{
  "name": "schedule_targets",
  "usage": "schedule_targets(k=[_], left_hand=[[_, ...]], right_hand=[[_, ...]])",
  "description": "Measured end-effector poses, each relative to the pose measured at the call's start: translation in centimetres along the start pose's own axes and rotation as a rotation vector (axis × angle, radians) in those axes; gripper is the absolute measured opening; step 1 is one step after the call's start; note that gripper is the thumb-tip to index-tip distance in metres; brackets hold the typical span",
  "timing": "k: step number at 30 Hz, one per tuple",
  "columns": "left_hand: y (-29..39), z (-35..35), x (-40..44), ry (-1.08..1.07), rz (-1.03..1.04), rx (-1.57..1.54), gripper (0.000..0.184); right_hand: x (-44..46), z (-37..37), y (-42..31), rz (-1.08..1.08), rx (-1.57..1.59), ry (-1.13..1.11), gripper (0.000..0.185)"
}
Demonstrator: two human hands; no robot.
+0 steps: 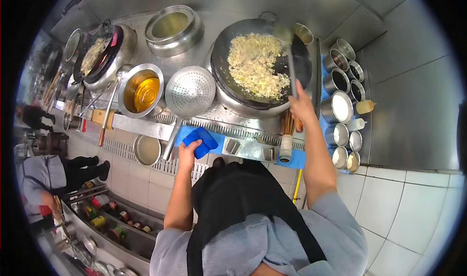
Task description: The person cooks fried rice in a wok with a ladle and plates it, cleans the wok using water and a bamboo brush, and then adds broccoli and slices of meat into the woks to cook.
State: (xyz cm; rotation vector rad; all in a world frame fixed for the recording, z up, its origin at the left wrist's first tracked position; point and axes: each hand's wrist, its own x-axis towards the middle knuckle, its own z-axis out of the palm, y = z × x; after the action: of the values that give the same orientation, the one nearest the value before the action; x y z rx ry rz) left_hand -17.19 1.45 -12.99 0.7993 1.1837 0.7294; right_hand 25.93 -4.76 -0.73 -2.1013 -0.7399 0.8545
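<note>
My right hand [302,108] is closed around the metal shaft of a long-handled wok utensil [292,64] with a wooden grip end. Its head is smeared by motion at the wok's far right, so I cannot tell whether it is a ladle or a spatula. Fried rice [255,66], yellowish with small bits, lies in the dark wok [221,47]. Folded blue cloth [202,140] is pinched in my left hand [188,152], beside the handle of a perforated strainer [190,92]. A bamboo brush [287,135] stands just below my right hand.
Left of the strainer sit a bowl of golden oil [146,95], a ladle [111,105] and a second wok [99,57]. Behind is a steel pot [174,30]. Several seasoning containers [342,106] line the right side. Another person [46,174] stands at the far left.
</note>
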Motion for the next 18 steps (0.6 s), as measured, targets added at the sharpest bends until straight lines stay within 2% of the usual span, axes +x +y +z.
schedule_targets(k=[1,4,6,8,10,12,14,17,18], left_hand=[[0.0,0.4,-0.8,-0.016,-0.011,-0.119,0.04],[0.9,2.5,-3.0,-0.135,-0.063,-0.431,0.046],[2.2,4.6,-4.7,-0.234,-0.145,-0.498,0.049],[1.2,5.0,-4.9,-0.269,-0.199,-0.486,0.054],[1.0,6.8,-5.1,-0.28,-0.176,-0.424,0.055],[1.3,8.3,-4.7,-0.318,-0.203,-0.402,0.055],[2.2,10.1,-4.3,-0.373,-0.205,-0.417,0.055],[2.7,12.0,-3.7,-0.424,-0.194,-0.398,0.054],[2.7,12.4,-3.7,-0.43,-0.209,-0.41,0.054]], right_hand=[[0.4,0.6,-1.7,0.024,-0.106,-0.081,0.074],[1.3,1.1,0.3,-0.225,-0.317,-0.178,0.075],[-0.5,-0.9,2.9,-0.398,-0.583,-0.201,0.076],[-4.4,-5.1,2.6,-0.307,-0.599,-0.269,0.075],[-7.7,-8.9,3.8,-0.434,-0.603,-0.244,0.076],[-11.4,-11.7,2.9,-0.328,-0.626,-0.212,0.072],[-14.6,-14.8,1.7,-0.333,-0.564,-0.173,0.071],[-17.0,-18.9,-2.0,-0.15,-0.533,-0.308,0.073],[-16.7,-18.8,-2.1,-0.118,-0.62,-0.317,0.074]])
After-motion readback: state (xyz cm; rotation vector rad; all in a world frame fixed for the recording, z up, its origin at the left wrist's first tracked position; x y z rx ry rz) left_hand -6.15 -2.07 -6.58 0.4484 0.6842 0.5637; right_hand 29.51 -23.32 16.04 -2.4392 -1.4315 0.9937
